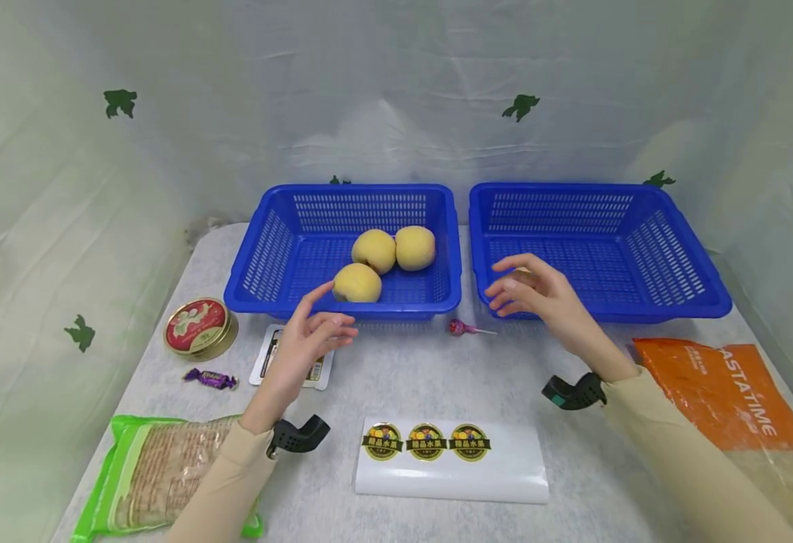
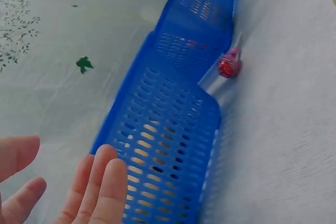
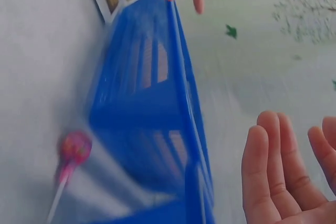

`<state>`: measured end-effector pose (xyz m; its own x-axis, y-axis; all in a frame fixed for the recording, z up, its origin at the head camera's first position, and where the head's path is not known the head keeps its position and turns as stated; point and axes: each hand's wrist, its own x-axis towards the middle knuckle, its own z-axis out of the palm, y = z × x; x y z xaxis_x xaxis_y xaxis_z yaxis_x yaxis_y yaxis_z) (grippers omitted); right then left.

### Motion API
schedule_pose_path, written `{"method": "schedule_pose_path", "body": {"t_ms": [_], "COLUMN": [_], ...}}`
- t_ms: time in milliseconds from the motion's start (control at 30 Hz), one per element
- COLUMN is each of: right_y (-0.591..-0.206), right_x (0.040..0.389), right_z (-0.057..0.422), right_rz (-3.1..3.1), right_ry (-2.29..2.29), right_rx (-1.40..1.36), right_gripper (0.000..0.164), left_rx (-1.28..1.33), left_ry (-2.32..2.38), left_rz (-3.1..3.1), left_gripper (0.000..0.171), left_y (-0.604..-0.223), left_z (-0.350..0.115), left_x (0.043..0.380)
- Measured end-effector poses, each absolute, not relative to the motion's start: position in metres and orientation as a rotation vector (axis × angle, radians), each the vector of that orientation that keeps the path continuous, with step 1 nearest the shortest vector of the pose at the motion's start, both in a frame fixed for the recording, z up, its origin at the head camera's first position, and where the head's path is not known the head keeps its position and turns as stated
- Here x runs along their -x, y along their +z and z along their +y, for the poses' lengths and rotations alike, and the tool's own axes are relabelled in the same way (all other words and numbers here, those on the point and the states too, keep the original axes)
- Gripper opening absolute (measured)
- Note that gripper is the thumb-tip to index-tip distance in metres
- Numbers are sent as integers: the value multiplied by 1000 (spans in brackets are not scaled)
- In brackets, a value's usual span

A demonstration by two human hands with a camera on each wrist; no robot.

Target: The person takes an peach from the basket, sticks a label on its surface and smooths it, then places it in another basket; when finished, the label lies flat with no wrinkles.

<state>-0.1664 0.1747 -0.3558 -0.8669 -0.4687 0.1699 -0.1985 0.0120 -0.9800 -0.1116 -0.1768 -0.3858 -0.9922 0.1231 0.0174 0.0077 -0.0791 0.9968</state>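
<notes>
Three round yellow fruits [image 1: 358, 283], peach-like, lie together in the left blue basket [image 1: 342, 308]. My left hand [image 1: 308, 343] hovers at that basket's front rim, its index fingertip overlapping the edge of the nearest fruit in the head view; contact is unclear. No object shows between its spread fingers [image 2: 107, 190]. Over the front left corner of the right blue basket [image 1: 641, 311] is my right hand [image 1: 532, 290], fingers loosely bent and apart. The right wrist view shows nothing in its palm. A small brownish patch between its fingers in the head view is unclear.
A lollipop [image 1: 460, 327] lies before the gap between baskets. Leftward are a red round tin [image 1: 200, 328], purple-wrapped candy [image 1: 212, 378], flat white package [image 1: 322, 375] and green-edged bag [image 1: 172, 471]. A sticker sheet [image 1: 451, 479] lies in front, an orange bag [image 1: 729, 392] right.
</notes>
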Motion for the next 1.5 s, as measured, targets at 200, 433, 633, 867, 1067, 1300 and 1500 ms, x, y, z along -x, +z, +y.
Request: {"method": "schedule_pose_path", "body": {"t_ms": [200, 433, 633, 867, 1067, 1300, 1500], "right_y": [-353, -355, -358, -362, -367, -380, -384], "right_x": [189, 214, 229, 241, 245, 248, 247], "right_z": [122, 69, 30, 0, -13, -24, -28], "right_rz": [2004, 1906, 1835, 1887, 1981, 1935, 2014], "right_ry": [-1901, -1880, -1758, -1537, -1378, -1329, -1311], "right_rx": [747, 733, 589, 429, 443, 448, 428], "right_gripper": [30, 35, 40, 45, 46, 55, 58], "left_rx": [-79, 16, 52, 26, 9, 4, 22], "left_ry": [2328, 2468, 2534, 2547, 2541, 2530, 2527], "left_rz": [2024, 2010, 2065, 2078, 2051, 2062, 2068], "left_gripper": [58, 55, 51, 49, 50, 51, 51], "left_y": [-405, -415, -418, -420, -413, -404, -404], "left_z": [-170, -162, -157, -154, -153, -147, -148], "left_x": [114, 124, 126, 126, 123, 119, 118]}}
